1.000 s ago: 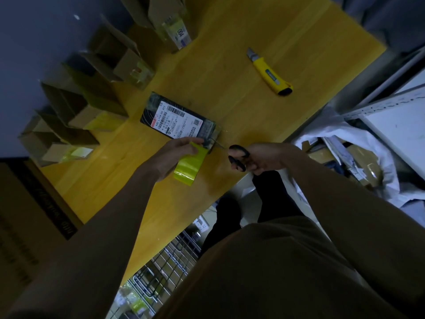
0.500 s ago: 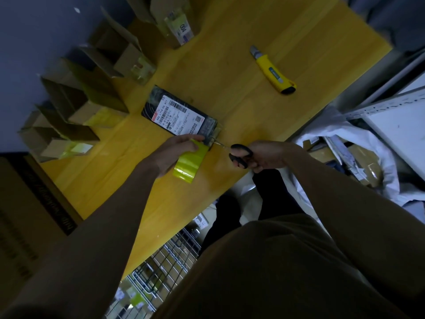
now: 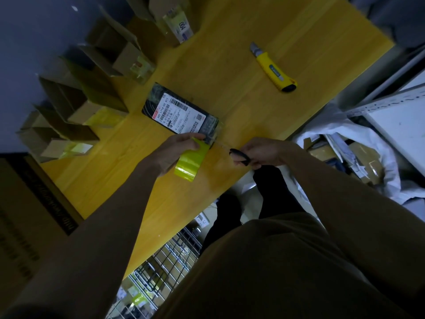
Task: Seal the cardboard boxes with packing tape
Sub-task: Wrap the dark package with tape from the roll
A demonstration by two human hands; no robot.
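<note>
Along the left edge of the yellow wooden tabletop stands a row of small cardboard boxes with their flaps up, some showing yellow-green tape on their sides; another box with a printed label sits at the far left corner. Toward the middle, nearer the front edge, a dark flat parcel lies on the wood with a white shipping label and barcode facing up. The left hand is at the parcel's near end, its fingers wrapped round a roll of yellow-green tape; the roll is tilted and held just beside the parcel's near corner, and a thin clear strip seems to run from that corner toward the right, though it is faint. Just right of the roll, the right hand has its fingers clenched through the black handles of a pair of scissors, near the front edge of the tabletop; the blades point left toward the parcel's corner and are too thin and dim to tell whether they are apart or closed. Farther right and back, well apart from both hands, a yellow box cutter lies flat on the wood with its blade end pointing to the far edge. Beyond the right edge, off the tabletop, crumpled white plastic bags and papers are heaped beside a pale shelf; under the front edge a wire basket shows.
</note>
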